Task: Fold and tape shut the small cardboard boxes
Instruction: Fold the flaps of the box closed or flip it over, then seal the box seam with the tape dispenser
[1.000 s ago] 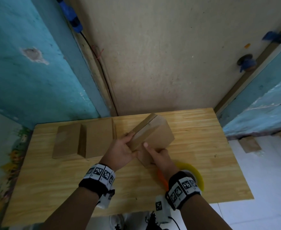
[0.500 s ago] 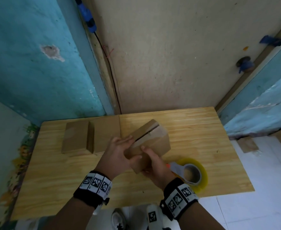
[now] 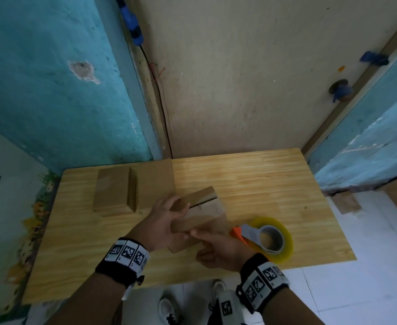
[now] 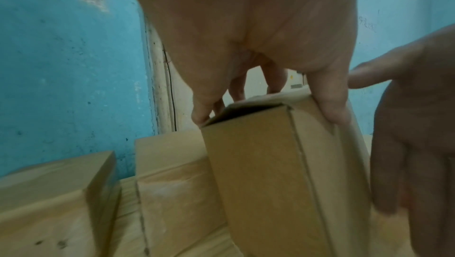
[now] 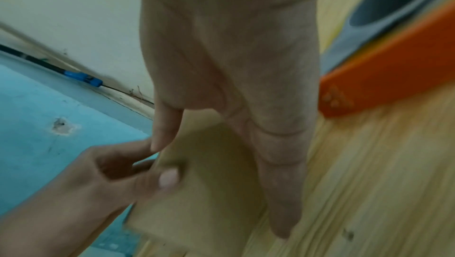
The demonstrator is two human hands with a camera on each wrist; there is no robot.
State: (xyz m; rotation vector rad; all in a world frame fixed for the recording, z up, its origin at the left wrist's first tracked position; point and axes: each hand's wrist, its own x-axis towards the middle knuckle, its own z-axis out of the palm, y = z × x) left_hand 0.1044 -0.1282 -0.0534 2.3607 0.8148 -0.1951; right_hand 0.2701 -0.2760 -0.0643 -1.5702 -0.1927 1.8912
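Note:
A small brown cardboard box (image 3: 202, 209) is tilted above the wooden table (image 3: 275, 184), a dark slit showing between its top flaps. My left hand (image 3: 177, 219) grips its left end, thumb on the near face and fingers over the top; the left wrist view shows that hand (image 4: 265, 105) holding the box (image 4: 265, 173) from above. My right hand (image 3: 201, 240) lies with straight fingers against the box's near lower side. In the right wrist view that hand (image 5: 221, 183) rests flat along the box (image 5: 204, 202).
Two closed cardboard boxes (image 3: 113, 191) (image 3: 155, 184) sit side by side at the table's back left. A yellow tape roll in an orange and grey dispenser (image 3: 267, 238) lies just right of my right hand, near the front edge. Walls stand close behind the table.
The box has come lower and nearer to me, still in my left hand's grip. My right hand slid from its top down to its near side, uncovering the tape dispenser.

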